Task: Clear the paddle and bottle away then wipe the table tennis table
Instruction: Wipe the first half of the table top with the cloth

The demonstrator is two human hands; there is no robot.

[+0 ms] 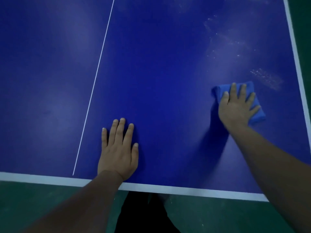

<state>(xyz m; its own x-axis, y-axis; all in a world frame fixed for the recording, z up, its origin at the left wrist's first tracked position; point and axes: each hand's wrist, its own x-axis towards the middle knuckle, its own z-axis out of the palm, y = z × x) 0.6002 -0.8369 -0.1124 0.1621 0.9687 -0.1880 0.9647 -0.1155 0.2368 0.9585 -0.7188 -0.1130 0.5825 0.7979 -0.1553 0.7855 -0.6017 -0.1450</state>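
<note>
The blue table tennis table fills most of the view, with a thin white centre line running away from me. My right hand presses flat, fingers straight and spread, on a folded blue cloth near the table's right edge. My left hand rests flat on the bare table close to the near edge, fingers straight. White dusty smears lie on the surface just beyond the cloth and further up the right side. No paddle or bottle is in view.
The white near edge band and the white right edge band bound the table. Green floor lies below and to the right. My dark trousers show under the near edge.
</note>
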